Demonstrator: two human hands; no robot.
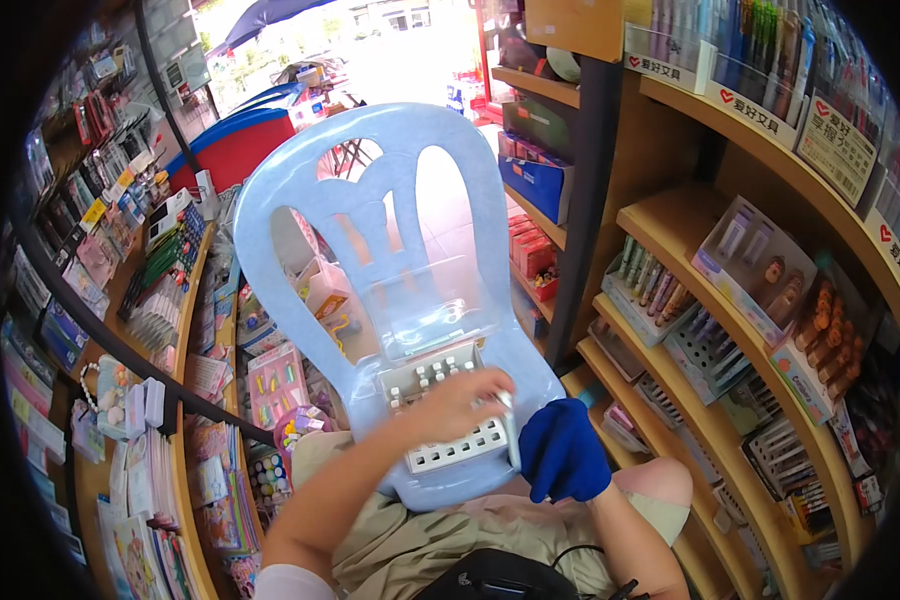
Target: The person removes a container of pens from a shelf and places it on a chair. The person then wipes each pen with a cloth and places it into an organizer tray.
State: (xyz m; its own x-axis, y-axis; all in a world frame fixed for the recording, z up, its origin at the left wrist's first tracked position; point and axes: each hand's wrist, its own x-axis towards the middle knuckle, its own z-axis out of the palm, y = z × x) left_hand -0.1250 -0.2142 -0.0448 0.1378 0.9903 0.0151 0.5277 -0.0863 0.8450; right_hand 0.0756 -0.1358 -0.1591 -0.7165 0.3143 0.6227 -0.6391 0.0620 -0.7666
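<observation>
On the seat of a light blue plastic chair point(370, 130) stands a white tray point(460, 452) with rows of square holes. Several white-topped sticks fill its far rows, and the near row's holes show bare. Behind them a clear plastic lid point(435, 305) stands raised. My bare left hand point(465, 405) reaches across the tray, fingers pinched at the top of a slim white pen-like stick point(511, 430). In a blue glove, my right hand point(567, 450) is right beside that stick, fingers curled and pressed together; what they hold, if anything, is hidden.
Wooden shelves point(660, 290) with boxed pens and stationery rise close on my right. Racks of notebooks point(135, 500) and small goods line the left. A pink toy set point(275, 385) lies left of the chair. Beyond the chair is a bright doorway.
</observation>
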